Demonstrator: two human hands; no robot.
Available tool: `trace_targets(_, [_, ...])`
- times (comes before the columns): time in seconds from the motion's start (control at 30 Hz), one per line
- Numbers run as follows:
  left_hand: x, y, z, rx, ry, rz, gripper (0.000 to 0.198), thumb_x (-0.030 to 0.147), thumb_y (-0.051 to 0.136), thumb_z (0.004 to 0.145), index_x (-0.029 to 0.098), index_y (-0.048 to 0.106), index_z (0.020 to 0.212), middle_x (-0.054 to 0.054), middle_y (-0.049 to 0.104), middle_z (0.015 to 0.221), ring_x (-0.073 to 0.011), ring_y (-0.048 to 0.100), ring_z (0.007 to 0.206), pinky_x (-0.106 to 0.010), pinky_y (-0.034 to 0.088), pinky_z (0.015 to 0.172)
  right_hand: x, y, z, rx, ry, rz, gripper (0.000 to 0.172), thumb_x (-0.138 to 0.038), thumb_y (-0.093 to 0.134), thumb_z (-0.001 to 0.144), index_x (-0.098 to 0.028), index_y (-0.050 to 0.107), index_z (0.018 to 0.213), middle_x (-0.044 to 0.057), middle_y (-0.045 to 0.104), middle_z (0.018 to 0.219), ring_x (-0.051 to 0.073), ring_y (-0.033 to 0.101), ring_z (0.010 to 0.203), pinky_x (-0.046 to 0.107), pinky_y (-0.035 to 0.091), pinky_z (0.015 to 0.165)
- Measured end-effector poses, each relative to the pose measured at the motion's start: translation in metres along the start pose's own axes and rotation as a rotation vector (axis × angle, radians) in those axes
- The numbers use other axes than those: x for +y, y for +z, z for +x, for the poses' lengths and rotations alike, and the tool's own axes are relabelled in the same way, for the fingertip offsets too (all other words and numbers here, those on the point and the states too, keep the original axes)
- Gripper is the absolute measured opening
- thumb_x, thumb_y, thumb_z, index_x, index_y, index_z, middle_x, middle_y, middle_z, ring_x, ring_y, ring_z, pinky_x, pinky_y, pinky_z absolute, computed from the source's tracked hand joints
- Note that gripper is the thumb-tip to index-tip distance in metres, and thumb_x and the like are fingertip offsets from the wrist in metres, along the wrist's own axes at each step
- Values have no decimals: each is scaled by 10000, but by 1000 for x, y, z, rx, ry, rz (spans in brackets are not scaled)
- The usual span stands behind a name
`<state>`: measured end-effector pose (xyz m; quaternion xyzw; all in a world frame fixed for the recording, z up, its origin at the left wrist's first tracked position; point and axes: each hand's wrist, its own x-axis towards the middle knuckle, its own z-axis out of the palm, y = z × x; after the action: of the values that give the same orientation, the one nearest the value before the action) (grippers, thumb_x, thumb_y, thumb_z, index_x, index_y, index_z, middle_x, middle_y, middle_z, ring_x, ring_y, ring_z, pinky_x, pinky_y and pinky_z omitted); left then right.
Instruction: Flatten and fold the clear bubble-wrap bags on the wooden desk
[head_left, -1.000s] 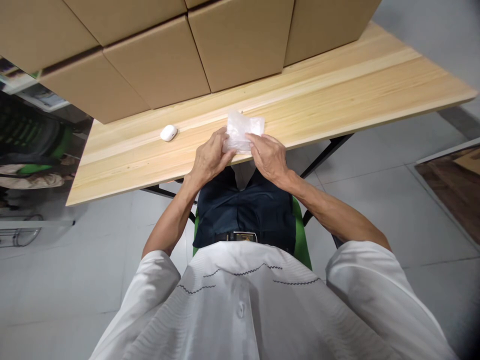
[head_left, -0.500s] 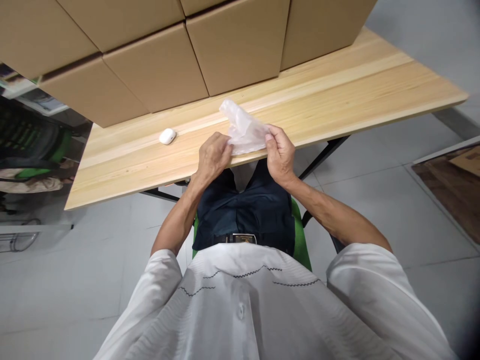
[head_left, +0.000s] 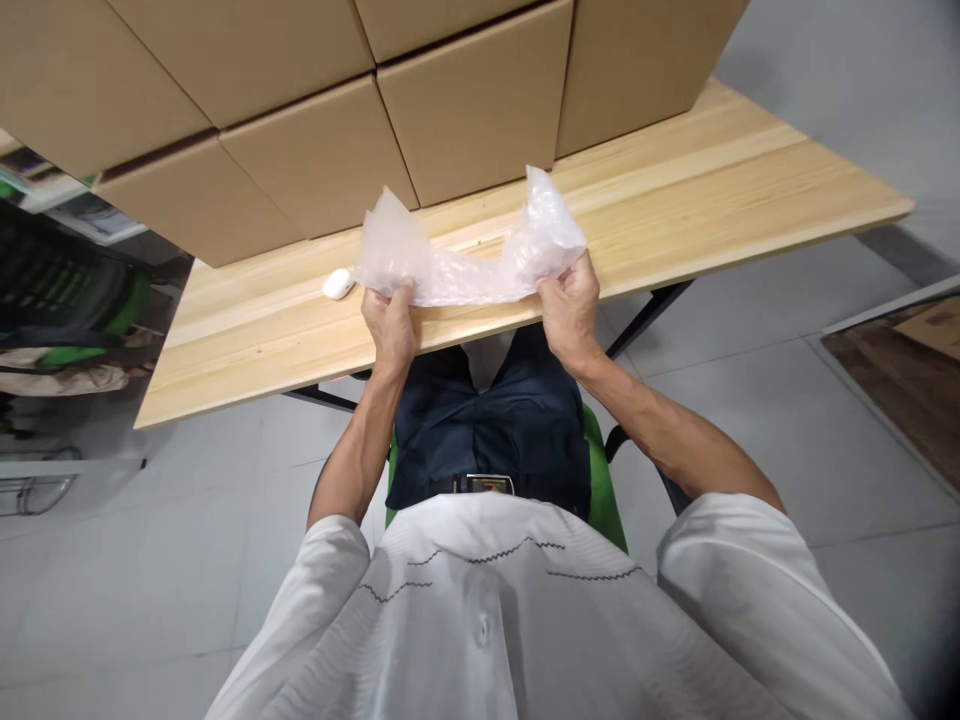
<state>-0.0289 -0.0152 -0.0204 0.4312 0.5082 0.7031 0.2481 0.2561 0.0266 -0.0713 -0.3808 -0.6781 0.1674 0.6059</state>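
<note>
A translucent sheet of bubble wrap (head_left: 469,278) stretches between my hands above the front edge of the wooden table (head_left: 720,210). My left hand (head_left: 391,318) grips one end, its thumb pressed on the film. Around the other end the fingers of my right hand (head_left: 571,305) are closed. Both ends of the wrap stand up crumpled, while its middle sags lower. Close to the left end lies a small white rounded case (head_left: 339,284), partly behind the wrap.
Stacked brown cardboard boxes (head_left: 480,105) line the table's back side. I sit on a green chair (head_left: 604,480) close to the front edge. At the far left is another green and black chair (head_left: 82,270). A brown mat-like surface (head_left: 900,380) lies at the right.
My hands have moved apart, the left one going left. The bubble wrap, bunched up before, is now spread wide between them and partly covers the white case.
</note>
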Motion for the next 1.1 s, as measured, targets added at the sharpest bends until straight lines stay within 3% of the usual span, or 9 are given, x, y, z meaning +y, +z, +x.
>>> trace_targets(0.07, [-3,-1,2,43,-12,-50,626,708,1088,843,258,757,1125,-26,825,1097,-254,840,1182,-383,703,1076,8,7,-1,153,115,66,498,-301,628,1116,-226,751,1593,129,875,1338,338,877,1280,571,739,1181])
trace_targets(0.13, [-5,-2,3,63,-31,-89,667,715,1113,813,257,772,1159,-40,844,1133,-270,850,1236,-399,709,1103,12,13,-2,221,188,122,451,-335,651,1076,-248,793,1496,92,876,1265,311,876,1203,520,747,1135])
trace_targets(0.27, [-6,-6,7,56,-63,-145,636,661,1135,816,278,786,1186,-51,878,1178,-285,859,1317,-425,732,1144,11,16,0,257,237,216,340,-386,704,1000,-267,834,1292,63,870,1123,293,862,1100,469,762,1031])
trace_targets(0.4, [-5,-10,8,55,-88,-224,597,563,1165,789,280,805,1174,-57,918,1239,-289,878,1353,-409,755,1140,9,12,5,267,269,412,298,-424,713,961,-307,809,1218,31,838,1065,277,846,1042,470,773,961])
trace_targets(0.53, [-3,-13,9,61,-124,-246,565,612,1142,862,294,835,1214,-71,945,1364,-293,863,1481,-406,757,1186,7,2,11,214,337,565,135,-448,727,964,-318,721,1001,34,801,972,289,857,1023,494,788,944])
trace_targets(0.63, [-2,-13,8,71,-100,-235,536,728,1059,961,305,855,1219,-87,941,1464,-280,811,1600,-422,716,1309,7,-5,14,193,413,650,203,-456,725,982,-311,637,870,41,781,908,281,866,984,502,796,958])
trace_targets(0.8, [1,-11,7,71,-68,-255,628,837,982,1019,297,873,1321,-104,916,1552,-290,748,1702,-462,668,1413,10,-7,16,181,425,750,218,-454,806,940,-309,652,886,33,811,954,280,867,971,519,794,961])
trace_targets(1.1, [30,3,-4,173,-192,-454,503,608,933,1164,271,864,1531,-93,800,1801,-278,629,1834,-418,545,1522,-27,-10,21,266,550,858,368,-483,967,893,-307,646,861,-44,762,866,210,839,868,391,772,867])
